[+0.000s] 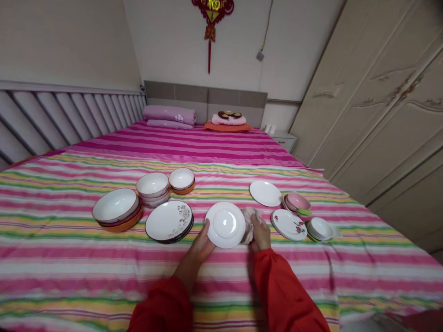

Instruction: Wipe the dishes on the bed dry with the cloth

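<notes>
A round white plate (225,225) is tilted up in front of me, its underside with the foot ring facing me. My left hand (203,243) grips its left lower edge, thumb over the rim. In my right hand (260,231) is a crumpled pale cloth (248,225), held against or close beside the plate's right edge. Left of the plate lies a stack of dark-rimmed plates (169,221) with a grey flower print. To the right sits a stack of white plates with red flowers (289,224), and behind it a plain white plate (266,193).
Large bowls (116,206), medium bowls (152,185) and small bowls (182,179) stand stacked at left. Pink bowls (298,201) and small white bowls (321,228) are at right. All rest on a striped bedsheet (221,295). A slatted rail (69,115) and a wardrobe (377,106) flank the bed.
</notes>
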Tool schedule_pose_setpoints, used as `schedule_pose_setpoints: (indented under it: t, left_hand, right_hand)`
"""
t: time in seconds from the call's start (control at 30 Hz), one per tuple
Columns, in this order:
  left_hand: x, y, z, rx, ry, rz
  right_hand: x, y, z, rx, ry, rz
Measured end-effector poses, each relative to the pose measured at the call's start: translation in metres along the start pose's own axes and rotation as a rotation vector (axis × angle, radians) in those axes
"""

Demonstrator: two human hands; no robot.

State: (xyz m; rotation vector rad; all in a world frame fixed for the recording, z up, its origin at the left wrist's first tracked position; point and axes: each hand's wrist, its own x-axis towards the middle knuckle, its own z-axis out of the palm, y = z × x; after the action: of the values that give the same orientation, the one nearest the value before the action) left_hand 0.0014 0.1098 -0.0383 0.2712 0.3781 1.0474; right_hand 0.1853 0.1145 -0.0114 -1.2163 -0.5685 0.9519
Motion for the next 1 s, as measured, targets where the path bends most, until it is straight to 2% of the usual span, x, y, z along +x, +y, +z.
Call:
schedule_pose_setpoints:
  t: [0.03,0.1,0.2,0.3,0.37,0.57,0.87,1.0]
  left_hand:
    - [0.001,0.0,-0.002,-0.009,-0.013,0.003]
    - [0.003,-0.002,-0.005,-0.02,-0.03,0.011]
    - [0.005,-0.004,-0.007,-0.021,-0.025,0.028]
    - [0.006,-0.006,-0.005,-0.021,0.011,0.047]
    - [0.006,-0.007,-0.003,-0.021,0.019,0.056]
    - [0.004,-0.006,0.004,-0.033,0.005,0.062]
    - [0.0,-0.004,0.011,-0.04,0.03,0.076]
    - [0.001,-0.002,0.005,-0.101,0.119,0.077]
  right_hand:
    - [0.004,-0.002,0.0,-0.049,0.031,-0.058]
    - [0.009,-0.005,0.001,-0.147,-0.003,-0.136]
    - [0.008,-0.001,0.013,-0.31,-0.183,-0.281]
    - [0.006,0.008,0.032,-0.542,-0.377,-0.524]
    - [0.006,0.013,0.045,-0.729,-0.424,-0.647]
    - [-0.005,0.018,0.068,-1.073,-0.53,-0.794]
    - [-0.023,0.023,0.066,-1.084,-0.649,-0.83]
    - [-0.044,0.033,0.058,-0.995,-0.783,-0.922]
